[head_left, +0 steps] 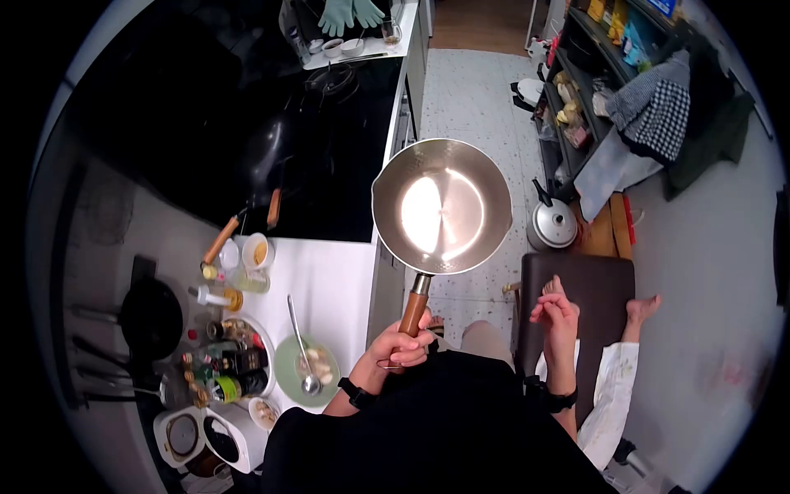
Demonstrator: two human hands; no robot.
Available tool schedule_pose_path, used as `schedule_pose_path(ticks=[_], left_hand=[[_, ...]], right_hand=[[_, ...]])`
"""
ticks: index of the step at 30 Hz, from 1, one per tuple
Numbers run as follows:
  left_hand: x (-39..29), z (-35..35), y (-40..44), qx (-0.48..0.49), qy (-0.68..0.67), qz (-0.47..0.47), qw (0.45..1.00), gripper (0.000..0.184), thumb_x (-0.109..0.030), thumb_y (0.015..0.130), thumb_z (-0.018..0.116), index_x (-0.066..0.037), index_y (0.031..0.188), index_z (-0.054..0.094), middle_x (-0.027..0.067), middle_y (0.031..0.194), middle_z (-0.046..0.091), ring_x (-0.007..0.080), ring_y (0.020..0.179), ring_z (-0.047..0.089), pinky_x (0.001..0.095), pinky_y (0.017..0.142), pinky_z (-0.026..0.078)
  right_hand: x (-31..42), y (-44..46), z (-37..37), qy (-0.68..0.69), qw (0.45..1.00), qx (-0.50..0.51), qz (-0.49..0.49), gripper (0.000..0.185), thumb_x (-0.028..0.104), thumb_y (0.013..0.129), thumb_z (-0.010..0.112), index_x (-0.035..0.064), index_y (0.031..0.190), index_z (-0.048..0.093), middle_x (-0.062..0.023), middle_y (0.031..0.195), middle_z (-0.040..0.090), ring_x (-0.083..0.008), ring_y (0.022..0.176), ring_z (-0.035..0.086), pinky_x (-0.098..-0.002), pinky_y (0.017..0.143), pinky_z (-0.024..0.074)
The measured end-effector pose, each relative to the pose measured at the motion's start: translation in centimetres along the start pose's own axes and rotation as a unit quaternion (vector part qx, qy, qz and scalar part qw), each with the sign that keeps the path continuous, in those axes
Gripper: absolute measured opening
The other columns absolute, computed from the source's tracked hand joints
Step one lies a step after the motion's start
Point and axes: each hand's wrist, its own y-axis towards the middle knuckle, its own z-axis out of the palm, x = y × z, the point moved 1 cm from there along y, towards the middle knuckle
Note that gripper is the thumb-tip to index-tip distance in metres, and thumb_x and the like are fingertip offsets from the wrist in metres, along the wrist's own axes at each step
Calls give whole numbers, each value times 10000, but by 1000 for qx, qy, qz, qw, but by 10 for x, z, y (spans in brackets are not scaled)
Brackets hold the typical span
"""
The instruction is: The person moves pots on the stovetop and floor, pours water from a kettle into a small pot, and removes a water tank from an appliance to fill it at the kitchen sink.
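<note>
One round, shiny metal saucepan (444,214) sits at the frame's centre, just above the left hand (399,344), which grips its single brown wooden handle (415,311). The right hand (559,317), right of centre, is free, fingers loosely bent. One metal ladle (300,340) rests in one green bowl (287,377), lower left.

Left hand (399,347) out in front of the torso (428,440), fingers wrapped tight in a firm grip; left wrist (369,377) roughly in line with its forearm, which angles up and inward from lower left. Right hand (559,319) raised off to the right, well apart from the left, fingers loosely bent inward, right forearm near vertical in view.
</note>
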Motion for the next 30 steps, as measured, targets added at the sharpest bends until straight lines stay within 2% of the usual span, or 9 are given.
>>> schedule_pose_path(ticks=[5,11,17,22,24,30], left_hand=[[-89,-16,94,-24,2,35,999,308,71,885,527,-92,1109,394,-25,665,423,45,380,429,218,427,369],[-205,-49,211,-14,4,114,993,283,49,897,519,-95,1109,397,-25,670,411,30,391,419,205,425,337],[-302,-38,314,-46,5,207,977,262,33,903,530,-90,1099,408,-27,667,412,36,391,427,215,439,352],[-398,-55,369,-45,-35,286,956,249,22,888,531,-80,1074,402,-23,647,425,57,406,468,237,454,385],[-445,-72,381,-54,-20,315,947,231,3,905,536,-95,1077,417,-25,658,416,46,396,431,228,448,370],[-595,-121,408,-32,-55,390,919,226,0,907,518,-89,1091,419,-19,654,424,56,407,438,231,457,389]], right_hand=[[9,126,-11,19,999,-5,25,144,62,995,492,11,996,626,-67,789,642,-148,719,612,-254,697,495],[31,330,-9,40,998,16,36,136,55,987,497,10,985,626,-59,790,645,-138,717,611,-258,694,499],[80,519,11,7,992,114,48,132,63,985,507,3,983,624,-67,795,651,-142,705,621,-257,676,504],[91,648,68,-50,981,178,65,129,61,964,509,4,974,624,-78,781,645,-151,703,618,-266,681,508],[79,692,98,-77,973,206,72,136,63,964,511,4,964,634,-81,776,655,-150,709,628,-264,683,510],[54,813,199,-195,933,290,81,139,77,990,512,20,988,639,-67,794,682,-141,730,650,-265,691,509]])
